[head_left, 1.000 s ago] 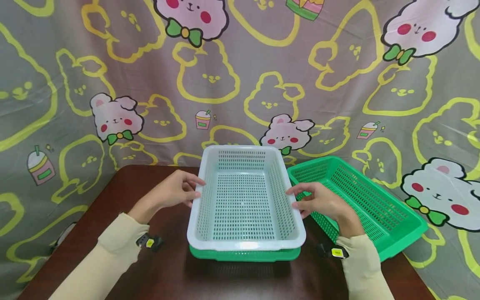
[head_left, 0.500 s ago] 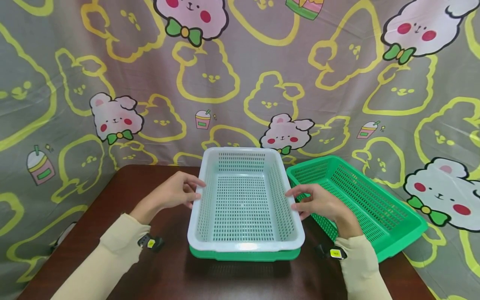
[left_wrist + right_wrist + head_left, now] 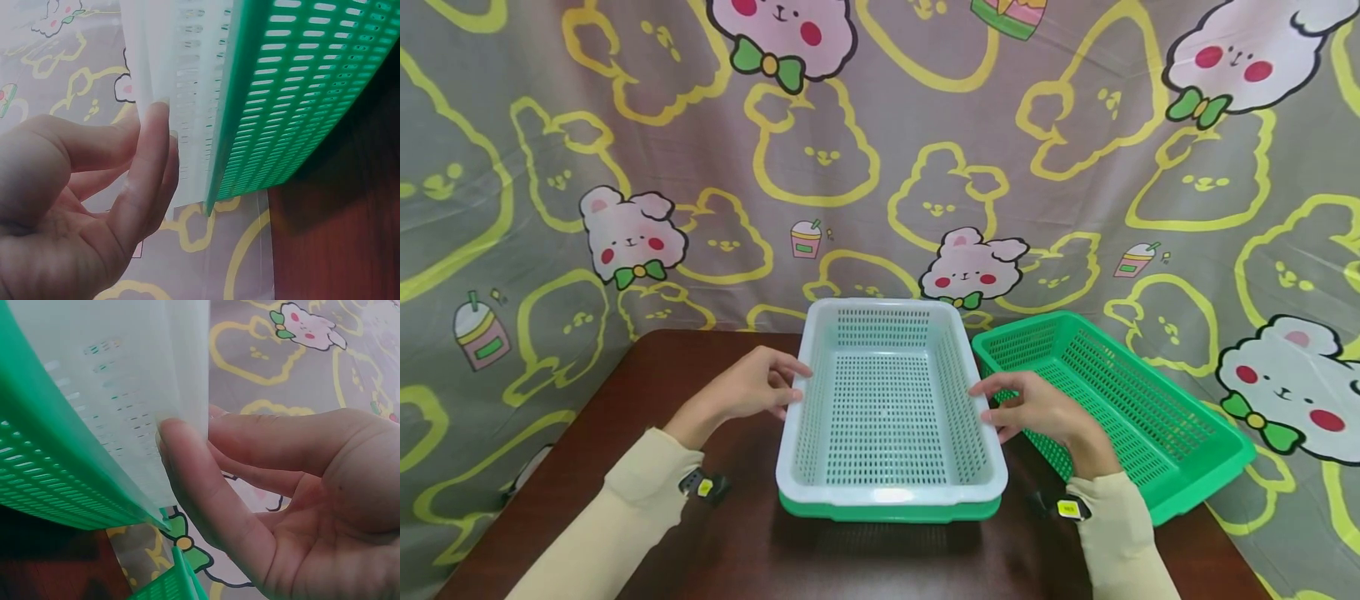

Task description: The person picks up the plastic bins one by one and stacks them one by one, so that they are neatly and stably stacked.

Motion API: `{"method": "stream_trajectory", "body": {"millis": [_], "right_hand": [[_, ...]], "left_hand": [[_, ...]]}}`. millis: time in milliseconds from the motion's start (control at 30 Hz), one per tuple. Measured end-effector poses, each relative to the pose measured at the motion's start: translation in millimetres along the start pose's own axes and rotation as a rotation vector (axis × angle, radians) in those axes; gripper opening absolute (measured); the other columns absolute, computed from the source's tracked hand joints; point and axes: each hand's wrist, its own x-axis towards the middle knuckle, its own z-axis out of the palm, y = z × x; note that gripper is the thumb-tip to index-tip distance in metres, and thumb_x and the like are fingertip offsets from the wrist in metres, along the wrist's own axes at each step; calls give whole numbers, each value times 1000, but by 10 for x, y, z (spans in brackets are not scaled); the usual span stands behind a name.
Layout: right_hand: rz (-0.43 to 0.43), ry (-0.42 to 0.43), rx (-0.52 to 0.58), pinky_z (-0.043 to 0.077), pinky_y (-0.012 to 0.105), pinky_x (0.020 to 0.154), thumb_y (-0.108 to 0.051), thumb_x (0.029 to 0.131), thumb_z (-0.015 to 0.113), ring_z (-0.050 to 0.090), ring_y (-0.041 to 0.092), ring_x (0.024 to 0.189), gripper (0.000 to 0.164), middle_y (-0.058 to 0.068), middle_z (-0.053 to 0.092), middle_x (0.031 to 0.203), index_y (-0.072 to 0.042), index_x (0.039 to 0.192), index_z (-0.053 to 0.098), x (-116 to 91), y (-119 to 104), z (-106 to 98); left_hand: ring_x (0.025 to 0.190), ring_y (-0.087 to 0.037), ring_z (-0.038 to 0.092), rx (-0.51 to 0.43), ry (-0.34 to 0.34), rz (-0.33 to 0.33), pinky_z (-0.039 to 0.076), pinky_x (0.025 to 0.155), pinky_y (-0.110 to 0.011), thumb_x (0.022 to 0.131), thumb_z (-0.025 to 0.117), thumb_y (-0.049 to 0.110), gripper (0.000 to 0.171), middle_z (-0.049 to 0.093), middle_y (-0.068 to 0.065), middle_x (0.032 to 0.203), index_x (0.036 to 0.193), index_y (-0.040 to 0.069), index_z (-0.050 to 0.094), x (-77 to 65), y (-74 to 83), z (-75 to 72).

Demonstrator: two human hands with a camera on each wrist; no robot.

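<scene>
A white slotted plastic basket (image 3: 887, 417) sits partly inside a green basket (image 3: 891, 510) at the middle of the table. My left hand (image 3: 760, 385) pinches the white basket's left rim between thumb and fingers. On the opposite side my right hand (image 3: 1033, 408) pinches the right rim the same way. In the left wrist view, the green basket's slotted side (image 3: 294, 94) stands below the white wall, and the fingertips press under the white rim. The right wrist view has the white wall (image 3: 125, 381) rising out of the green one, with my fingers under its rim.
A second green basket (image 3: 1213, 450) stands at an angle on the right, close to my right hand. The dark brown table (image 3: 662, 367) ends at a patterned curtain (image 3: 865, 167) behind the baskets.
The white basket has sunk slightly lower into the green basket, and both hands have gone down with it. Their grip on the rim is unchanged.
</scene>
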Motion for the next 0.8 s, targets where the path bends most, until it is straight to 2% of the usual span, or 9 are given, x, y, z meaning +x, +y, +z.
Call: {"method": "stream_trajectory", "body": {"millis": [800], "right_hand": [[27,-9,12,66,47,75,-13,91,78,77,27,93,47,29,59,132,2,133,63,-18,71,58]], "left_hand": [[76,-20,71,9,-12,3,65,65,-35,90,76,1,36,72,-19,101,125,-7,68,22,-78,82]]}}
